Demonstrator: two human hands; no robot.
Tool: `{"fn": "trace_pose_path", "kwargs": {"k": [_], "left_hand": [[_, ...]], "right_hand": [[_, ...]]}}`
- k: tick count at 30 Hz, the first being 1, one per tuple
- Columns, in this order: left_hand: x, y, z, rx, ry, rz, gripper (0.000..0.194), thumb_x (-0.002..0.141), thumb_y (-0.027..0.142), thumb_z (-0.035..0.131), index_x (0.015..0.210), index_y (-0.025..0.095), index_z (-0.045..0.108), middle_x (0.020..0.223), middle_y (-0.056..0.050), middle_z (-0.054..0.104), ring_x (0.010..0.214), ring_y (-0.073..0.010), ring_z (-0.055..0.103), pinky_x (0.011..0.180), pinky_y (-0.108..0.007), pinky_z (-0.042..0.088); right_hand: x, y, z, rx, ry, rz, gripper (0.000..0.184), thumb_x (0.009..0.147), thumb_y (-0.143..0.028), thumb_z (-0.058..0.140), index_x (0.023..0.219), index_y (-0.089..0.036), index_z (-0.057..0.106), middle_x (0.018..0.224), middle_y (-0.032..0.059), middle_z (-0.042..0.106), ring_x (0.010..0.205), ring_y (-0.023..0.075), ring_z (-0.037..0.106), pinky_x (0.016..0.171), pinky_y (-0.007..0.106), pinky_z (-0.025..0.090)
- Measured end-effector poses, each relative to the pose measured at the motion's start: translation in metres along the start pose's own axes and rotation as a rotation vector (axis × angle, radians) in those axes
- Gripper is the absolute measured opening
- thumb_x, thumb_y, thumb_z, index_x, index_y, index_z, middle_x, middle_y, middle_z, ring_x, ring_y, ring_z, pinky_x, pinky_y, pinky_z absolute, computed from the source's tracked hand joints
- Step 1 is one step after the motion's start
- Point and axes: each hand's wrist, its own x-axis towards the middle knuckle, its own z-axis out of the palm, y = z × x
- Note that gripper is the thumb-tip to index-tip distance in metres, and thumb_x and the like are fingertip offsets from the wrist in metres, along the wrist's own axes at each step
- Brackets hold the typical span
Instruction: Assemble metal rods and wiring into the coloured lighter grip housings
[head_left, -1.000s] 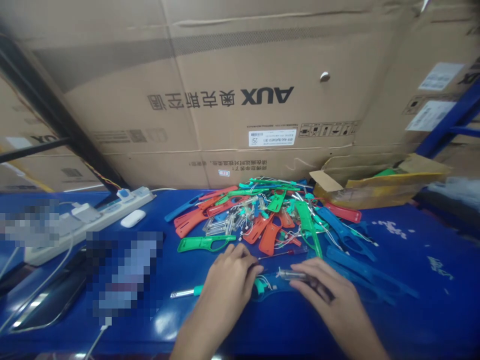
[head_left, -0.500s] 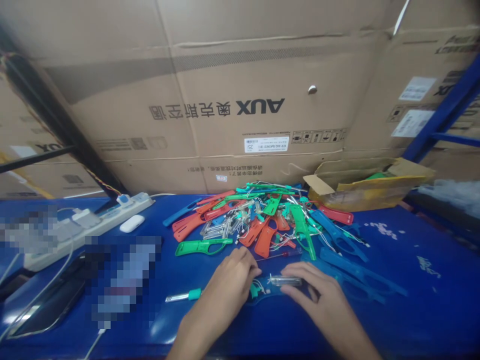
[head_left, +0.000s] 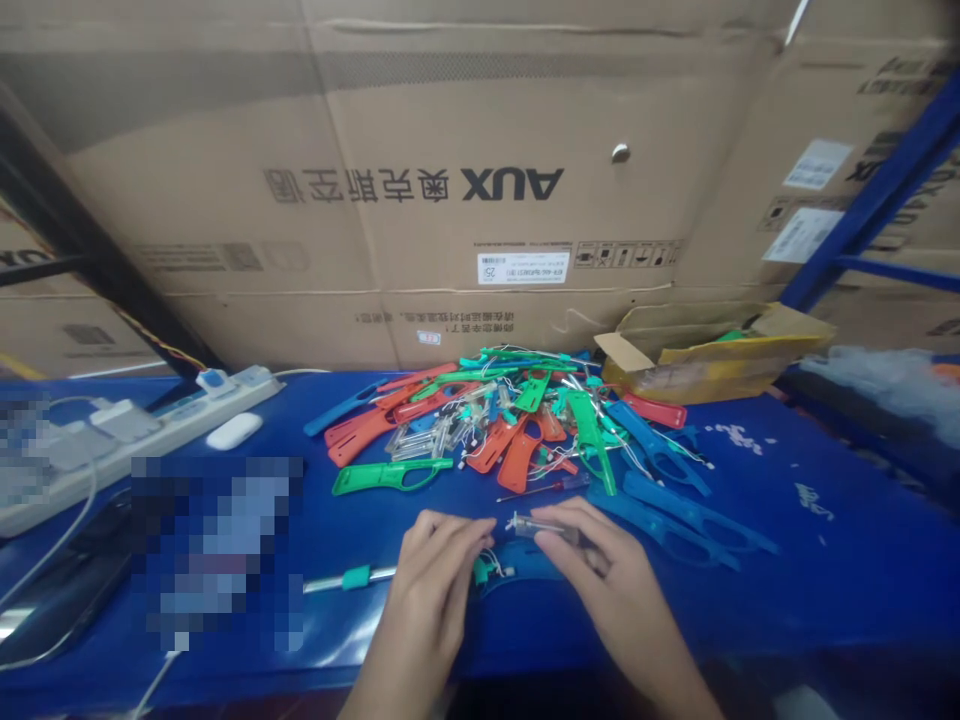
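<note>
My left hand [head_left: 435, 580] rests low in the middle on the blue table [head_left: 825, 560], fingers bent over the left end of a blue plastic handle piece [head_left: 517, 565] with a small teal part and thin white wires. My right hand [head_left: 600, 580] pinches a small clear tube-like part [head_left: 536, 525] over that same piece. Just left of my left hand lies a screwdriver with a teal grip [head_left: 352, 578]. Behind my hands spreads a pile of red, green and blue plastic handle pieces [head_left: 517, 430] mixed with wires and clear parts.
A white power strip [head_left: 135, 425] and a white mouse-like object [head_left: 234, 431] lie at the left. An open cardboard box [head_left: 712, 355] stands at the back right. Large AUX cartons [head_left: 450, 180] wall the rear. A blue shelf post [head_left: 862, 200] rises on the right.
The view has shifted right and slightly down. My right hand has lifted the clear part a little above the blue piece; my left fingers have curled in closer.
</note>
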Motion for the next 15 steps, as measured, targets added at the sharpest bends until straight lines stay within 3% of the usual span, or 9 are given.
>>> {"fn": "trace_pose_path", "kwargs": {"k": [3, 8, 15], "left_hand": [[-0.004, 0.006, 0.003, -0.012, -0.011, -0.047, 0.032, 0.101, 0.014, 0.053, 0.128, 0.028, 0.065, 0.101, -0.005, 0.073, 0.092, -0.0232, 0.061, 0.081, -0.039, 0.054], [-0.007, 0.007, 0.007, -0.062, 0.028, -0.014, 0.029, 0.1, 0.009, 0.053, 0.12, 0.026, 0.067, 0.098, -0.004, 0.073, 0.089, -0.0217, 0.059, 0.081, -0.037, 0.053], [-0.008, 0.006, 0.003, -0.048, 0.061, -0.048, 0.028, 0.099, 0.009, 0.057, 0.121, 0.026, 0.065, 0.102, -0.003, 0.074, 0.095, -0.0212, 0.062, 0.095, -0.041, 0.05]], "right_hand": [[0.0, -0.001, 0.003, 0.021, -0.03, -0.013, 0.028, 0.094, -0.047, 0.064, 0.102, -0.024, 0.077, 0.1, 0.006, 0.071, 0.086, 0.0205, 0.067, 0.07, 0.027, 0.054], [-0.004, 0.003, 0.001, -0.024, -0.085, -0.035, 0.024, 0.094, -0.045, 0.066, 0.103, -0.026, 0.078, 0.089, 0.0026, 0.07, 0.07, 0.0157, 0.061, 0.061, 0.025, 0.049], [-0.014, 0.003, 0.0, -0.098, -0.127, -0.05, 0.019, 0.097, -0.04, 0.061, 0.104, -0.027, 0.074, 0.08, -0.0007, 0.059, 0.064, 0.0135, 0.052, 0.057, 0.024, 0.045]]}}
